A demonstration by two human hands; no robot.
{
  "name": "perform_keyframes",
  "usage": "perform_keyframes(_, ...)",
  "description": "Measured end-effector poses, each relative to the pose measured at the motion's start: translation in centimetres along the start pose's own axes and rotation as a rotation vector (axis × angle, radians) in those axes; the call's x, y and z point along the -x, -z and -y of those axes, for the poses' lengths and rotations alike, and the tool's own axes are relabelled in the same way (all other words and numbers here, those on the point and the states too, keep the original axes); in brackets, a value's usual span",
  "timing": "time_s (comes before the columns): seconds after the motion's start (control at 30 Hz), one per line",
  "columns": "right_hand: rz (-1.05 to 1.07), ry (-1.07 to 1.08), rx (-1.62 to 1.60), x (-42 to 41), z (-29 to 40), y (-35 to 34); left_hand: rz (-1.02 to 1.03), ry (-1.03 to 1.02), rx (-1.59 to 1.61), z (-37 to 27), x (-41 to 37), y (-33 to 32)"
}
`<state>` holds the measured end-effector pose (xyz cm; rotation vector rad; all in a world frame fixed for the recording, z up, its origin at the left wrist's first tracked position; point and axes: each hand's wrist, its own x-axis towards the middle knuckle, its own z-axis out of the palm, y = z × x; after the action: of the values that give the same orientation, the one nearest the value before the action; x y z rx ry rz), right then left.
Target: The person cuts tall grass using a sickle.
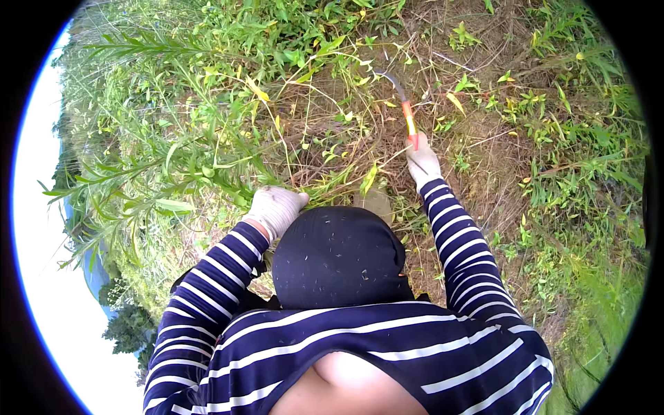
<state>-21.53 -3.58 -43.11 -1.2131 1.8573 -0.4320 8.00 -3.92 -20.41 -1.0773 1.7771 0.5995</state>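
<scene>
My left hand [277,208], in a pale knit glove, is closed around a bunch of leafy green stems [233,188] that fan out towards the left. In my right hand [423,160], gloved in the same pale knit, is a sickle [410,118] with a red and yellow handle. Its thin curved dark blade [392,80] points away from me and hooks left over dry stalks and thin vines. The blade's tip is partly lost among the stems.
Dense green weeds [280,31] grow ahead and to the left. Dry cut stalks and brown soil [467,150] lie right of centre, with low plants [586,171] beyond. A flat stone-like patch [374,203] shows just past my black-clad knee [337,259].
</scene>
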Motion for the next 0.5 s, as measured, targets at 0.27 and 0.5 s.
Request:
perform_keyframes(0.27, 0.412, 0.001, 0.021, 18.7, 1.1, 5.0, -0.68, -0.175, 0.396, 0.5, -0.9, 0.3)
perform_keyframes(0.5, 0.524, 0.126, 0.2, 18.0, 4.3, 8.2, -0.76, 0.133, 0.511, -3.6, -12.5, 3.4)
